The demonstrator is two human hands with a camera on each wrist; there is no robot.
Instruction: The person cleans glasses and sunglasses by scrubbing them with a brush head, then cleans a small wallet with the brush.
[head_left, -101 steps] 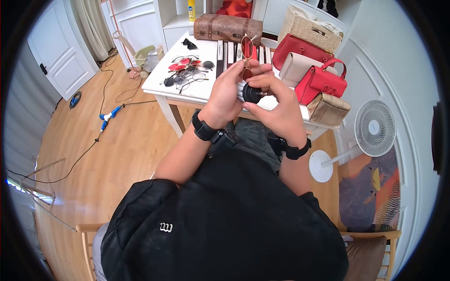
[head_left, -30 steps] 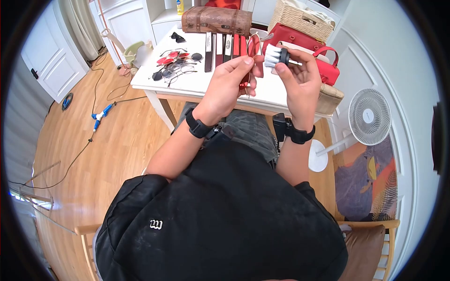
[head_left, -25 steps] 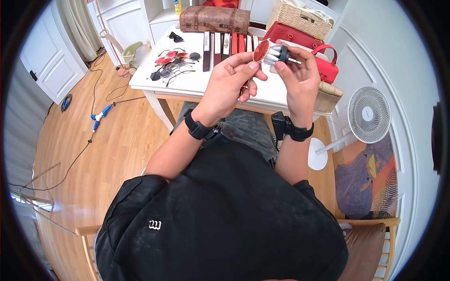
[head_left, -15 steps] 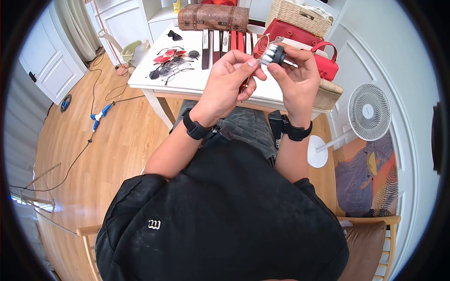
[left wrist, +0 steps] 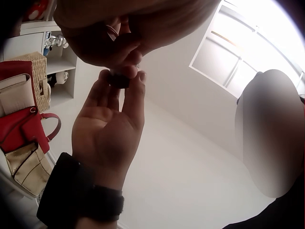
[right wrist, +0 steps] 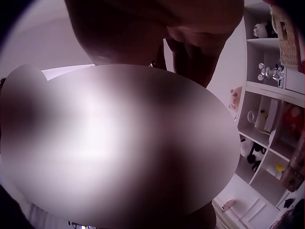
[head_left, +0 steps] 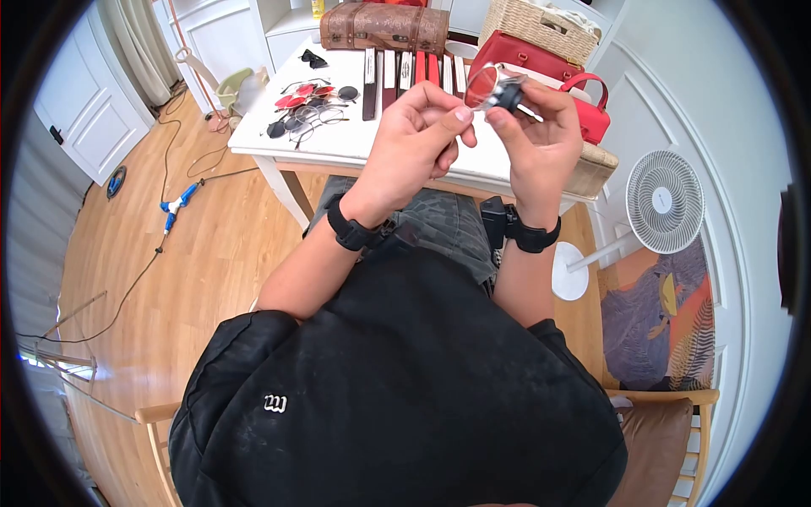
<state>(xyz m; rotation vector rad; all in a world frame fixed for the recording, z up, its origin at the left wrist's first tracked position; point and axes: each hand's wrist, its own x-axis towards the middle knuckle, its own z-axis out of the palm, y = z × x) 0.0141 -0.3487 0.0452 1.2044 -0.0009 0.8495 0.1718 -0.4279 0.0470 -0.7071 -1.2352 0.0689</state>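
In the head view my left hand (head_left: 410,144) pinches a pair of sunglasses (head_left: 481,83) with round red lenses and a thin metal frame. One lens stands up past the fingertips; the rest is mostly hidden by the hand. My right hand (head_left: 545,139) grips a small brush (head_left: 508,95) by its black base, its white bristles at the raised lens and blurred. From below, the left wrist view shows the right hand (left wrist: 107,124) with fingertips around the dark base (left wrist: 119,81), right under the left hand (left wrist: 138,28). A blurred patch hides much of the right wrist view.
On the white table (head_left: 262,135) lie several glasses (head_left: 312,103), black sunglasses (head_left: 313,59) and a row of slim cases (head_left: 369,89). A brown trunk (head_left: 384,29) stands behind. Red handbags (head_left: 587,118), a gold bag (head_left: 590,171) and a wicker basket (head_left: 536,34) line the right side. A fan (head_left: 665,201) stands right.
The brush, earlier held against the left hand, moved right and then back left to the raised red lens. The left hand's hold on the sunglasses shifted, turning them. The head view tilted slightly.
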